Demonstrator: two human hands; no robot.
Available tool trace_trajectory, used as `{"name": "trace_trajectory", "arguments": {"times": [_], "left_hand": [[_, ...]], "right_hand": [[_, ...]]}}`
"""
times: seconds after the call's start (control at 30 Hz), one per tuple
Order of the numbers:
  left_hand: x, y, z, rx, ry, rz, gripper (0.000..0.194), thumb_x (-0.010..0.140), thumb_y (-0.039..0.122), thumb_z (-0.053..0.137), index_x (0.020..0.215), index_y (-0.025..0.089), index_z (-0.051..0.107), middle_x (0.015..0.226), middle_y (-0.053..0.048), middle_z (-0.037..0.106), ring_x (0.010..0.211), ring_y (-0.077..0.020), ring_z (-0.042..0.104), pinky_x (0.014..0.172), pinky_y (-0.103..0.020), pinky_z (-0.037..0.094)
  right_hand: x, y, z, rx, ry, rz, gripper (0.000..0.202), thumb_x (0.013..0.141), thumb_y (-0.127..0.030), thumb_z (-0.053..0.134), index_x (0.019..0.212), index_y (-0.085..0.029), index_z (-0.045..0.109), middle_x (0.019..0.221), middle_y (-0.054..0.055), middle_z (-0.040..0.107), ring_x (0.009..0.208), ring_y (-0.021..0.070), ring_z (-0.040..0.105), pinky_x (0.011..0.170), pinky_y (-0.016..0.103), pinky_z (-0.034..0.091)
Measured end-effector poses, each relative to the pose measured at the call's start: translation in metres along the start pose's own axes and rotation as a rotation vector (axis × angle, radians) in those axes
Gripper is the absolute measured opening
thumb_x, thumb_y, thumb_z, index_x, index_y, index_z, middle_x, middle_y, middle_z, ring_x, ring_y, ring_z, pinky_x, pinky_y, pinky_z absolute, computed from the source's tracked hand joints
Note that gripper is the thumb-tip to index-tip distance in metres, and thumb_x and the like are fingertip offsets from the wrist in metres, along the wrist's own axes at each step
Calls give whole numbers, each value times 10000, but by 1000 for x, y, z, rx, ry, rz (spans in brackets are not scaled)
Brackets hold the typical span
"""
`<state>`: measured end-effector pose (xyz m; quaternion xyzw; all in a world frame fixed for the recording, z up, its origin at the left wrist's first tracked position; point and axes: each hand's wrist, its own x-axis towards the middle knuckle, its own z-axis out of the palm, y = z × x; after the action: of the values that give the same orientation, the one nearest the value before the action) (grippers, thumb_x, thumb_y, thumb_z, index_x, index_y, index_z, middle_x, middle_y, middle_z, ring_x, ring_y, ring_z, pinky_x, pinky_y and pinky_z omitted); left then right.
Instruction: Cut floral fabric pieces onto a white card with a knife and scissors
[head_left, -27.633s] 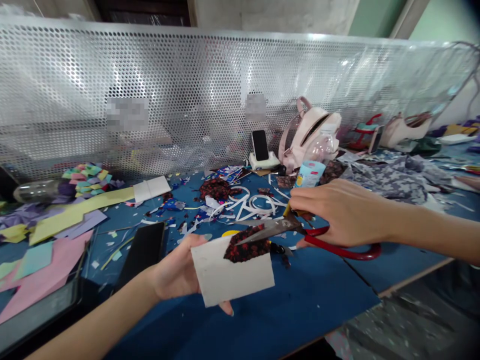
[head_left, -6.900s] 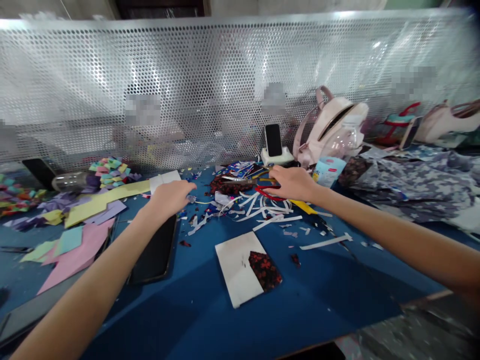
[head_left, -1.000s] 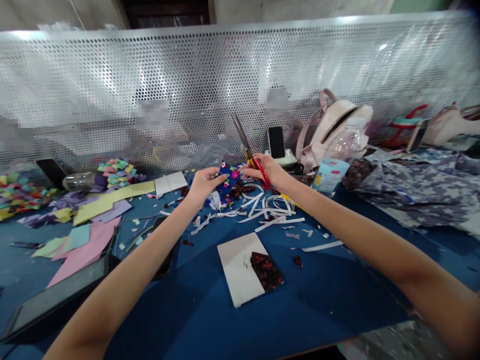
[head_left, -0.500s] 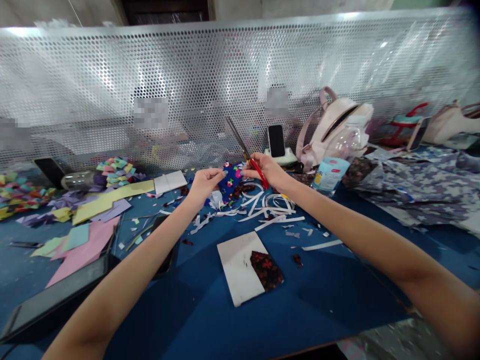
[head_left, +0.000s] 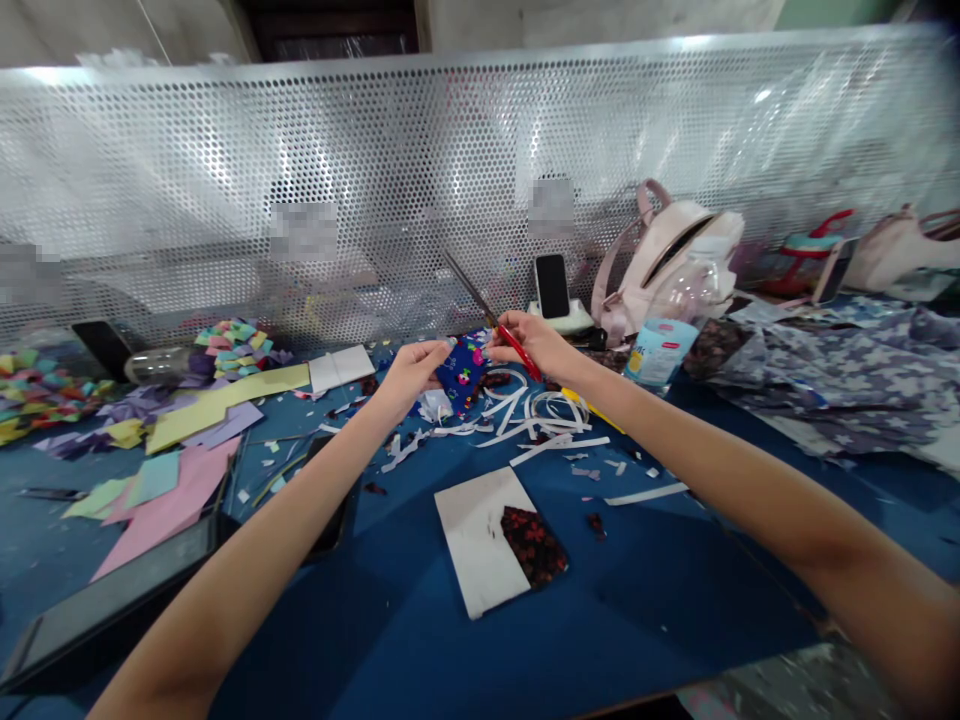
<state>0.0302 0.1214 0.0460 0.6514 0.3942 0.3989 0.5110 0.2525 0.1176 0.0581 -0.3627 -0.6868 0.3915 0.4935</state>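
My left hand [head_left: 414, 372] pinches the left edge of a small blue fabric piece [head_left: 463, 372] with pink and white figures. At its upper right edge, my right hand [head_left: 529, 345] also grips the fabric and holds red-handled scissors [head_left: 517, 350], whose blades point up and to the left. Below the hands lie white strips [head_left: 525, 412] and small scraps. Nearer the front edge, a white card [head_left: 476, 540] lies flat with a dark red-patterned fabric piece [head_left: 534, 545] on its right part.
A water bottle [head_left: 667, 320], a pale backpack [head_left: 664, 255] and a standing phone [head_left: 553, 286] are at the back right. Star-patterned fabric [head_left: 862, 370] lies right. Coloured papers [head_left: 176, 500] and a dark tablet [head_left: 112, 600] lie left. A perforated metal screen [head_left: 420, 170] stands behind.
The scissors have tipped slightly lower to the left in my right hand. The blue fabric has shifted a little, and a yellow object beside my right wrist shows more.
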Motion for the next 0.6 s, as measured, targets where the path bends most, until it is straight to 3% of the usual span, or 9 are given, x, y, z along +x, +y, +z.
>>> {"name": "trace_trajectory", "arguments": {"times": [0.33,0.6], "left_hand": [[0,8,-3,-67,10,-84,329,973,383,589,1206,151,586,1146,-82,632,942,-196,652,801,-383,573],[-3,18,-5,-101,-75,-150,339,983,439,559,1133,140,613,1021,-59,662,813,-157,656,722,-332,570]], "right_hand": [[-2,-3,1,13,-19,-2,466,549,-336,896,783,-199,517,731,-21,664,645,128,635,659,261,533],[0,-1,-1,-13,-10,-11,464,539,-360,892,776,-202,526,719,-21,656,638,136,631,658,275,534]]}}
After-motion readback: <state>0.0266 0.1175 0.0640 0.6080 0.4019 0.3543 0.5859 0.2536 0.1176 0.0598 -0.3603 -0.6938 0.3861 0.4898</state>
